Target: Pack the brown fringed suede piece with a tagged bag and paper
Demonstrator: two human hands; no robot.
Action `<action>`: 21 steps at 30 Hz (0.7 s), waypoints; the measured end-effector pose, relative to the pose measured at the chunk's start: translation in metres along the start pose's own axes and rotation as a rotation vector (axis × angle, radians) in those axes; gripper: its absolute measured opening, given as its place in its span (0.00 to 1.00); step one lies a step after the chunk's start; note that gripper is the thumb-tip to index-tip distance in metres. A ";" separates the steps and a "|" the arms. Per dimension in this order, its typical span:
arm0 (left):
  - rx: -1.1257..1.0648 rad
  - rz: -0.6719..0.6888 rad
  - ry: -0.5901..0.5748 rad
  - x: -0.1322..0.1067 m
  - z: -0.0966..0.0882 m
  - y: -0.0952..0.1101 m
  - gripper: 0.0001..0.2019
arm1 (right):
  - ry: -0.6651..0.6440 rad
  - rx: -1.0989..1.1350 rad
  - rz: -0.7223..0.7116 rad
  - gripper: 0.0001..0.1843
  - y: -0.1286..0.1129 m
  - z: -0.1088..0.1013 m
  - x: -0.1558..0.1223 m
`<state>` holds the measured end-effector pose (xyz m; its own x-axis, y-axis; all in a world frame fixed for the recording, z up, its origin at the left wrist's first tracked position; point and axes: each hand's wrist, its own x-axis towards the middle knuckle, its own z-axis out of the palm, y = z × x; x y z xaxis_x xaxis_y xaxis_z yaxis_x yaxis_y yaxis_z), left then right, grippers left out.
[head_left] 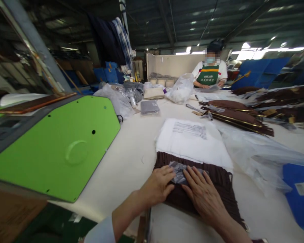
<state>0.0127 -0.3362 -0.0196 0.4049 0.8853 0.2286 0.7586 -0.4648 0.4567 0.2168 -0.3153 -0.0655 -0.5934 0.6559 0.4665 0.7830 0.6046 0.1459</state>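
My right hand lies flat, fingers stretched out, on a small crumpled grey plastic packet. From the other side, my left hand touches the packet's left edge, its thumb apart from the slightly bent fingers. Under both hands is a dark brown fabric piece with fringed or pleated edges. What the packet contains cannot be made out. Just beyond it, a white bag or cloth with printed lines of text lies partly against the brown fabric.
A bright green machine panel stands at left. Clear plastic sheeting and a blue bin are at right. Brown cushion-like pieces with gold trim are stacked behind. A grey packet lies farther back. A co-worker stands across the table.
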 end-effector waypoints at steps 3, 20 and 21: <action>-0.074 -0.194 0.213 -0.023 -0.031 -0.022 0.15 | -0.032 0.027 -0.005 0.25 0.003 0.004 -0.002; 0.443 -0.623 -0.164 -0.166 -0.023 0.000 0.23 | 0.105 -0.027 -0.040 0.23 0.002 0.000 -0.001; 0.518 -0.615 -0.183 -0.164 -0.024 0.000 0.24 | 0.106 -0.026 -0.034 0.23 0.002 0.000 -0.001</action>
<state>-0.0657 -0.4816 -0.0365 -0.1169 0.9884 -0.0970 0.9931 0.1165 -0.0098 0.2185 -0.3144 -0.0657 -0.5976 0.5832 0.5501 0.7683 0.6128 0.1850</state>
